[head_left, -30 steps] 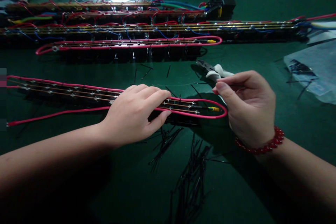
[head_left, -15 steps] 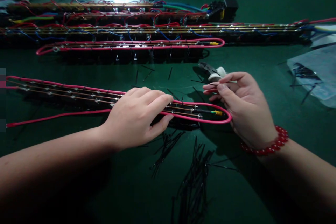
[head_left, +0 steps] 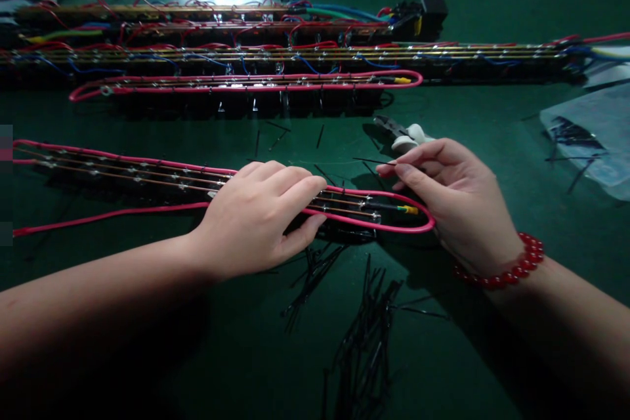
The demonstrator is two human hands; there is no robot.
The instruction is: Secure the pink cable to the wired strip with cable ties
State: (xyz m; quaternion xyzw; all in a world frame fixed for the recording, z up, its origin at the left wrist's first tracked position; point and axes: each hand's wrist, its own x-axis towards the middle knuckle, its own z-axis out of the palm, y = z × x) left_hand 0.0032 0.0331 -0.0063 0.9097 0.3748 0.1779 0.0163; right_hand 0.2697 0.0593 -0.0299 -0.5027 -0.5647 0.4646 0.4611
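My left hand (head_left: 263,220) lies over a long dark strip assembly (head_left: 132,177) with copper-coloured rods, its fingers and thumb wrapped round it. A pink-red cable (head_left: 418,228) runs along both edges and loops round the right end, where a yellow-tipped lead (head_left: 407,209) sits. Between thumb and forefinger, my right hand (head_left: 447,190) pinches a thin black cable tie (head_left: 371,160), which points left above the strip's right end. Beyond that hand lie cutting pliers (head_left: 394,128) with white handles, partly hidden by its fingers.
Loose black cable ties (head_left: 367,335) lie in a heap nearest me, with several more scattered behind the strip. A similar strip with a pink cable loop (head_left: 246,86) and longer wired strips (head_left: 467,56) stretch across the back. A clear plastic bag (head_left: 598,138) is at the right.
My right hand has shifted slightly left and down, its fingers closing more around the cable tie, whose tip now reaches farther left. My left hand stays on the strip.
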